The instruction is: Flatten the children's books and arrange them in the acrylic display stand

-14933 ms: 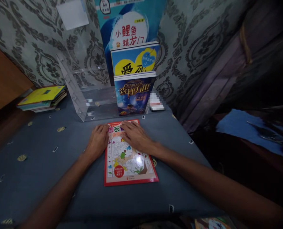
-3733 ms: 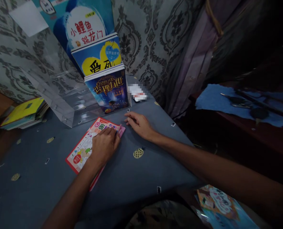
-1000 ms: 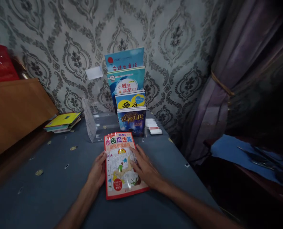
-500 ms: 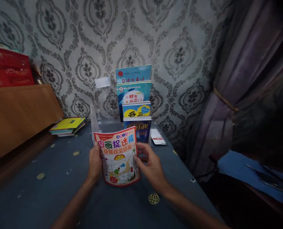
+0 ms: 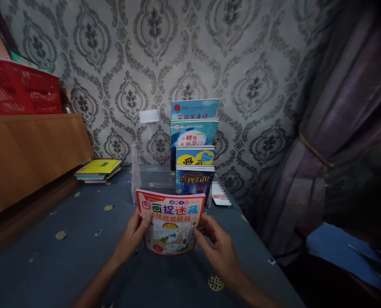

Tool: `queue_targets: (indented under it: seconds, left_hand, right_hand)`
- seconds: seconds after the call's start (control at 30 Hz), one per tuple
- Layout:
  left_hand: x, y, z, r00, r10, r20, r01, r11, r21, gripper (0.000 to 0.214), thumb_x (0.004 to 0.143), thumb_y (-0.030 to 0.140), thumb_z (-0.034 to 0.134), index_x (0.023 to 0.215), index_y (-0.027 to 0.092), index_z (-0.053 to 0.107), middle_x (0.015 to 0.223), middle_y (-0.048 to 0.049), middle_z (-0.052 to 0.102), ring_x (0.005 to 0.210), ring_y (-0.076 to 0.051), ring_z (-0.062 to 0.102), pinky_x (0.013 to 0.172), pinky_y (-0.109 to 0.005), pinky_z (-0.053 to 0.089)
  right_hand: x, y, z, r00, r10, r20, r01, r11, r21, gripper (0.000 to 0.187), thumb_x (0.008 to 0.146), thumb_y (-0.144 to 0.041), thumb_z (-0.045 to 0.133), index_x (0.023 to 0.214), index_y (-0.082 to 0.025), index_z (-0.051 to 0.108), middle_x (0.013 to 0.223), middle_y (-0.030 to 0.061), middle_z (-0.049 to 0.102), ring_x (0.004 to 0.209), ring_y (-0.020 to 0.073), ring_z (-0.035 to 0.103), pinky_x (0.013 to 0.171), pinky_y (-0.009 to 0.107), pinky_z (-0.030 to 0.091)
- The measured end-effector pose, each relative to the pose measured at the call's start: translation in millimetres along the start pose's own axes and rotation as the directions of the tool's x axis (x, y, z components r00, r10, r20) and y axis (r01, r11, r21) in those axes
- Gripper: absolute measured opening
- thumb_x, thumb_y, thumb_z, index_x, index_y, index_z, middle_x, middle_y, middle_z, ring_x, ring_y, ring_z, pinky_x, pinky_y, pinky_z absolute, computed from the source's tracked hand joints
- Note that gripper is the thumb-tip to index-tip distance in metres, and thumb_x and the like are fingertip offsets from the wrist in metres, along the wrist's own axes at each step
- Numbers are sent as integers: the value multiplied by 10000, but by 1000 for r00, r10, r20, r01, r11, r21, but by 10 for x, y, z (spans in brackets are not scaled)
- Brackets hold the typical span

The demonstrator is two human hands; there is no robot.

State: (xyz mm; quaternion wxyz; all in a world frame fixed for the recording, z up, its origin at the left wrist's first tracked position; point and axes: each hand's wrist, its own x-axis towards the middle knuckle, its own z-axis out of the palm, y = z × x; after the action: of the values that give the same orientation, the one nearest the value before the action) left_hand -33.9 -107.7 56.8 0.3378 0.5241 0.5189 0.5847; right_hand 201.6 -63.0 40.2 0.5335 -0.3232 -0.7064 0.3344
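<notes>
A red-bordered picture book (image 5: pixel 170 222) with a cartoon cover stands nearly upright above the blue cloth, its cover facing me. My left hand (image 5: pixel 133 236) grips its left edge and my right hand (image 5: pixel 216 248) grips its right edge, fingers curled round the sides. Just behind it is a clear acrylic tiered rack (image 5: pixel 152 179) against the wall. The rack's right side holds several books in stepped rows (image 5: pixel 194 158), the front one dark blue (image 5: pixel 194 185). Its left side is bare.
A blue cloth with small patterns (image 5: pixel 65 252) covers the table. A stack of flat books, yellow on top (image 5: pixel 98 169), lies at the back left beside a wooden cabinet (image 5: pixel 26 158) with a red crate (image 5: pixel 20 87) on it. A purple curtain (image 5: pixel 331 141) hangs at right.
The picture book lay flat on the cloth a second ago; both hands have lifted it upright and moved it toward the rack. The camera has tilted up.
</notes>
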Motion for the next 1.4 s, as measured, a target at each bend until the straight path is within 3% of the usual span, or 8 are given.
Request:
queue_targets:
  seconds: [0.2, 0.4, 0.6, 0.87, 1.03, 1.17, 1.3, 1.4]
  left_hand:
    - [-156, 66, -206, 998, -36, 56, 15, 940, 342, 424, 852, 543, 660, 1125, 220, 656, 907, -60, 753, 737, -234, 645, 714, -348, 537]
    - [-96, 64, -180, 984, -97, 148, 101, 995, -21, 642, 799, 525, 717, 1298, 185, 499, 1331, -134, 653, 1280, -306, 578, 1108, -449, 455]
    - [67, 146, -265, 932, -47, 359, 102, 986, -135, 637, 808, 440, 737, 1335, 210, 462, 1439, -139, 579, 1366, -324, 517, 1163, -519, 401]
    - [603, 375, -513, 912, 103, 397, -103, 994, -21, 672, 804, 399, 730, 1379, 202, 443, 1429, -143, 580, 1355, -333, 525, 1162, -554, 396]
    - [925, 693, -667, 848, 238, 474, -280, 960, 17, 805, 781, 397, 765, 1462, 207, 383, 1456, -158, 551, 1355, -344, 531, 1133, -571, 441]
    - [1074, 871, -786, 833, 323, 449, -373, 927, 26, 836, 803, 425, 757, 1494, 216, 335, 1466, -149, 549, 1374, -331, 523, 1139, -554, 452]
    - [1131, 892, -886, 868, 391, 307, -422, 906, 39, 730, 825, 433, 729, 1434, 204, 398, 1452, -142, 561, 1355, -327, 536, 1145, -539, 449]
    - [1123, 891, -970, 893, 400, 206, -422, 904, 73, 734, 825, 427, 718, 1443, 209, 388, 1427, -135, 574, 1330, -329, 552, 1146, -550, 443]
  right_hand:
    - [-62, -80, -6, 997, -75, 31, 79, 986, -144, 159, 971, -349, 550, 1062, -257, 642, 897, 53, 751, 767, 213, 722, 656, 316, 606]
    - [10, -181, 92, 997, 9, 80, 2, 992, -128, 203, 968, -377, 536, 1063, -223, 630, 952, 73, 750, 818, 205, 714, 708, 303, 596]
    - [221, -120, 154, 986, 75, 147, -63, 995, -82, 246, 910, -399, 549, 1058, -220, 630, 994, 89, 754, 802, 221, 713, 729, 358, 605]
    - [633, -173, 263, 988, -46, 147, 60, 994, -95, 282, 942, -425, 554, 1150, -240, 597, 1012, 76, 746, 892, 228, 713, 826, 392, 614]
    - [862, -312, 355, 984, -137, 118, 142, 989, -34, 363, 940, -403, 579, 1264, -240, 560, 1093, 99, 738, 965, 251, 713, 853, 425, 616]
    - [1023, -499, 458, 974, -222, 41, 223, 975, -7, 327, 925, -394, 605, 1209, -237, 569, 1143, 106, 724, 1005, 251, 704, 851, 414, 615]
    - [1150, -643, 664, 960, -268, -85, 264, 963, -48, 237, 936, -380, 591, 1124, -236, 574, 1050, 86, 721, 915, 229, 693, 839, 404, 598]
    - [1213, -722, 823, 962, -258, -95, 253, 966, -61, 196, 947, -387, 567, 1075, -239, 565, 898, 51, 705, 847, 224, 681, 775, 372, 589]
